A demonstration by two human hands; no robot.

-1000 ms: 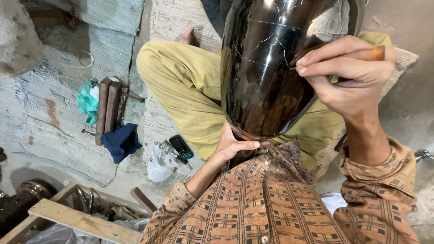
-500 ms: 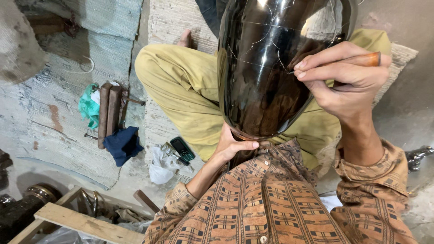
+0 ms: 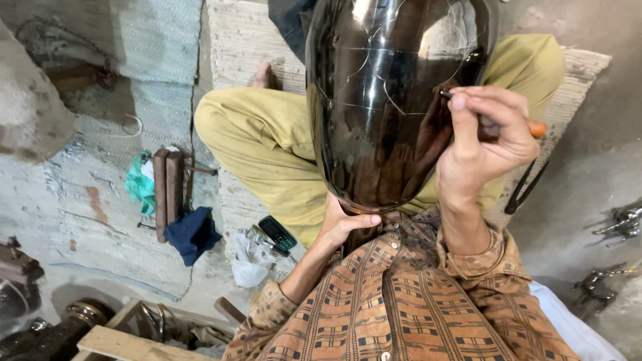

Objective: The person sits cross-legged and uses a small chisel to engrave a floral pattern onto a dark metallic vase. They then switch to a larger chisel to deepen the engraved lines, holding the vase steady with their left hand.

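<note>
A large glossy black vase (image 3: 388,100) rests in my lap, with thin scratched lines across its shiny surface. My left hand (image 3: 344,224) cups its lower end from underneath, thumb along the rim. My right hand (image 3: 478,144) is closed around a thin tool with an orange handle (image 3: 535,127), and the tool's tip touches the vase's right side. I sit cross-legged in olive trousers (image 3: 267,147) and a brown checked shirt (image 3: 401,307).
On the rough floor to the left lie two brown wooden rods (image 3: 167,190), a green cloth (image 3: 139,184), a dark blue cloth (image 3: 192,234), a small mobile phone (image 3: 277,234) and a white plastic bag (image 3: 251,264). Wooden planks (image 3: 134,341) and metal parts sit at bottom left.
My right hand with the tool has shifted lower along the vase's right side. The left hand stays under the vase.
</note>
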